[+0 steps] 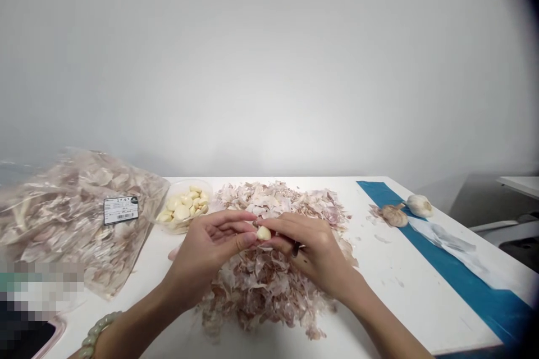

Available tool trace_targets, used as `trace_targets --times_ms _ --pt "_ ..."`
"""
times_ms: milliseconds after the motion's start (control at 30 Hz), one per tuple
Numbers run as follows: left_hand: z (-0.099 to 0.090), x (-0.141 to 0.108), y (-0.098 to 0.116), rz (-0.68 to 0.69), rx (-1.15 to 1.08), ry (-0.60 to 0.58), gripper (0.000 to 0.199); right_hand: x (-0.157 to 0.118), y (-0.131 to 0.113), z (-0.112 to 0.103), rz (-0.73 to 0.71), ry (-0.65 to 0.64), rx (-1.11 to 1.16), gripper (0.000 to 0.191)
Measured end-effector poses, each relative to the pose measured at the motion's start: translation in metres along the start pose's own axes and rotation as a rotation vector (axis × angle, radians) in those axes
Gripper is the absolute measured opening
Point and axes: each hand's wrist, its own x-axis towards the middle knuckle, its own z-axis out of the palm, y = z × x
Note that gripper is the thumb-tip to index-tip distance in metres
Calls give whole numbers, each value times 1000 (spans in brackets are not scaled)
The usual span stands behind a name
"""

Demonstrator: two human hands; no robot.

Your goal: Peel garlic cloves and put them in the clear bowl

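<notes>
Your left hand [206, 258] and right hand [314, 252]: both together, fingertips clamped on one garlic clove [263, 233], held over one heap of garlic skins [269, 291]. One bead bracelet [99, 334] on left wrist. Farther on white table [404, 291]: one tub [183, 207] of peeled cloves, one stuffed plastic bag [80, 219] of skins at left — two garlic bulbs [419, 206] at blue strip [475, 286], right.

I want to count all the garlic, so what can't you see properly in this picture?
All of this is in the head view:
The garlic clove: the left hand and right hand hide part of it.
The price label on the plastic bag: its print is too small to read.
The peeled cloves in the tub: the top ones hide those below.
The bottom-left corner: a pixelated patch blurs what lies there.
</notes>
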Motion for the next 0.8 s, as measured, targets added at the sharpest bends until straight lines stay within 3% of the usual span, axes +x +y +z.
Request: trace_targets --times_ms 267,500,800 --pt "2 -6 5 27 93 69 23 -3 -1 3 113 -24 -14 22" --pt "3 -8 6 37 161 84 21 -7 -2 6 85 -32 -104 17" --pt "-1 -9 2 27 156 -20 18 -11 -5 13 139 -2 55 29"
